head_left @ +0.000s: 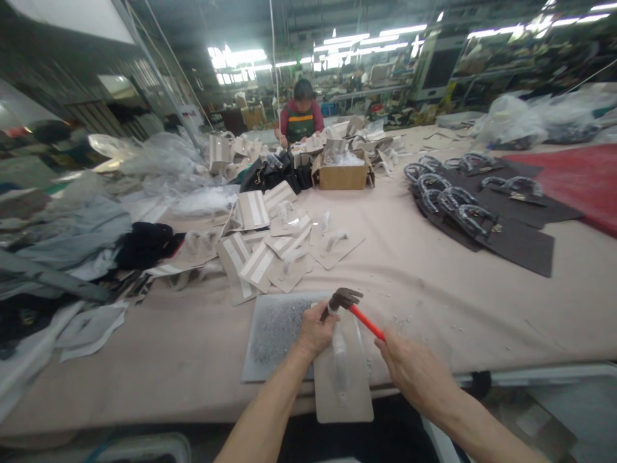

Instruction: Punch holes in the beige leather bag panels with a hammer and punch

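Observation:
My right hand (412,370) is wrapped round the red handle of a claw hammer (366,321). The dark hammer head is right at the fingertips of my left hand (315,331), which is pinched closed near the top of a beige bag panel (344,402). What those fingers hold is hidden by the hammer head. A plastic-wrapped handle (340,363) runs along the panel. The panel partly covers a grey, pitted metal plate (255,370) and overhangs the table's front edge.
Beyond the plate lies a pile of similar beige panels (255,267). Dark panels with wrapped handles (520,244) lie at the right. A cardboard box (342,178) and black bags (274,173) stand farther back. Across the table is another person (302,122). Plastic wrapping (139,167) fills the left.

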{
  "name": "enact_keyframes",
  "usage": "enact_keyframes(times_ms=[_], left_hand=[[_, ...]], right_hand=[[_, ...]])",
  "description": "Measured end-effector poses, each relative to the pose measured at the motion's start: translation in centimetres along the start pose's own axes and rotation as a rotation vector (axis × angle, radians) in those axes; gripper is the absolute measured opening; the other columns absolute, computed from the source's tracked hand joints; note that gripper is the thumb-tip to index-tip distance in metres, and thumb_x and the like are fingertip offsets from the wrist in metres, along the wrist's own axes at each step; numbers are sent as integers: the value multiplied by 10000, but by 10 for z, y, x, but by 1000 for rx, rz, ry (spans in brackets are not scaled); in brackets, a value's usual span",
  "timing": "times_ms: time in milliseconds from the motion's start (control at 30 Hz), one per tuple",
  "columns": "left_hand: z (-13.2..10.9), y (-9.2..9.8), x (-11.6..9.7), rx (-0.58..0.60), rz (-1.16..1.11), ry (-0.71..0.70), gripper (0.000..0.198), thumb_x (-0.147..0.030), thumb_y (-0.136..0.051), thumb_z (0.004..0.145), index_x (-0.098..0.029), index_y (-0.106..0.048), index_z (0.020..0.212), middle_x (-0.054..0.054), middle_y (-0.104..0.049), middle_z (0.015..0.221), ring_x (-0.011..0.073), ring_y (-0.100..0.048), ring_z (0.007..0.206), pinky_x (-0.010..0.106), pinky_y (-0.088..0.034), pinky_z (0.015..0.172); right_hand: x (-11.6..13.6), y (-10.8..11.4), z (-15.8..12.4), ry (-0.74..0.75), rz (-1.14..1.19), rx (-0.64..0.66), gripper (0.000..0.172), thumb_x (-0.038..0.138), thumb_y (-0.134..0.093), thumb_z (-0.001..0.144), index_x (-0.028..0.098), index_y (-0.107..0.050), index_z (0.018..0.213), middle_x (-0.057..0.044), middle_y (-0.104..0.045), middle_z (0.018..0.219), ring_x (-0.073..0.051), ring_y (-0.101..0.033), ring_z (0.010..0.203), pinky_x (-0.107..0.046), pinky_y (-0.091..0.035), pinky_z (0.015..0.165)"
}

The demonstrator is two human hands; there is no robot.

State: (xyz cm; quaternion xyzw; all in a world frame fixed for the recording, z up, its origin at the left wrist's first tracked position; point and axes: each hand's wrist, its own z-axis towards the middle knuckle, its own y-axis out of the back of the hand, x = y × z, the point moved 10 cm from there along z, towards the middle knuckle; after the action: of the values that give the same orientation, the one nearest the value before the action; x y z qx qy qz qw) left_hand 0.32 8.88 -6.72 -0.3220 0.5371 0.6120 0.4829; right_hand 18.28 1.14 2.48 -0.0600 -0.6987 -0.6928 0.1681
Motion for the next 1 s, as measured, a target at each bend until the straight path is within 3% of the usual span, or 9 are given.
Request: enact_keyframes(times_ms=[133, 267, 400, 533, 667, 767, 833, 933, 1000], left_hand=[[0, 0, 0, -12, -8, -12, 146, -166, -627, 782, -187, -690, 912, -28, -571, 702, 136, -508, 678, 225, -388, 664], [-1, 1, -6, -5, 16, -24, 53, -178, -631, 798, -183, -659, 843, -23, -582, 706, 138, -525, 685, 227, -404, 668], [-1, -1, -5, 18, 21, -13, 304, -196, -629, 812, -189, -661, 1115, 37, -709, 933, 184, -638, 846, 277, -480, 809], [-2, -4, 0, 53, -19, -18, 426, -216, -616, 828, -189, -614, 1253, 78, -720, 1108, 216, -663, 995, 324, -491, 926], [-1, -4, 3, 44, -58, -3, 253, -222, -621, 813, -181, -690, 1053, 39, -720, 920, 189, -654, 856, 278, -507, 818], [3, -3, 14, -19, -194, 101, 162, -236, -673, 765, -161, -702, 905, 20, -706, 811, 164, -642, 764, 243, -505, 735], [5, 7, 29, -182, -368, 229, 192, -304, -706, 752, -145, -682, 857, 24, -703, 770, 154, -645, 710, 238, -512, 688], [5, 26, 40, -440, -588, 327, 319, -403, -754, 729, -131, -655, 865, 40, -710, 782, 149, -663, 691, 239, -526, 667], [11, 39, 28, -463, -622, 275, 355, -400, -788, 712, -124, -665, 898, 56, -720, 821, 154, -680, 730, 241, -535, 693]], right_hand=[[-31, -30, -2, -129, -99, 241, 293, 374, -309, 1040, 209, -538, 958, -74, -695, 767, -232, -655, 665, -299, -198, 562], [-69, -47, 8, -276, -37, 282, 334, 350, -259, 1053, 177, -545, 1034, -108, -707, 852, -263, -680, 815, -304, -308, 623], [-89, -64, 19, -302, -139, 176, 305, 294, -336, 1016, 118, -575, 1089, -186, -678, 1036, -317, -652, 922, -378, -426, 730], [-20, -50, 18, 100, -41, -176, 404, 176, -460, 917, 114, -486, 1315, -211, -522, 1337, -323, -530, 1169, -451, -448, 950], [62, -84, 1, 486, 166, 12, 419, 71, -429, 844, 187, -538, 1232, -119, -546, 1249, -228, -519, 1033, -370, -466, 876], [79, -114, 3, 485, 35, 114, 283, 57, -468, 819, 184, -612, 1026, -98, -578, 1129, -235, -483, 948, -369, -423, 816], [79, -125, 7, 452, -37, 137, 207, 59, -497, 831, 176, -615, 954, -89, -588, 1080, -227, -474, 910, -355, -391, 791], [81, -123, 9, 444, -91, 112, 205, 45, -508, 841, 181, -608, 958, -72, -602, 1074, -214, -483, 884, -335, -352, 757], [81, -108, 12, 409, -137, 34, 216, 41, -501, 842, 185, -606, 963, -71, -614, 1093, -210, -492, 867, -335, -332, 747]])
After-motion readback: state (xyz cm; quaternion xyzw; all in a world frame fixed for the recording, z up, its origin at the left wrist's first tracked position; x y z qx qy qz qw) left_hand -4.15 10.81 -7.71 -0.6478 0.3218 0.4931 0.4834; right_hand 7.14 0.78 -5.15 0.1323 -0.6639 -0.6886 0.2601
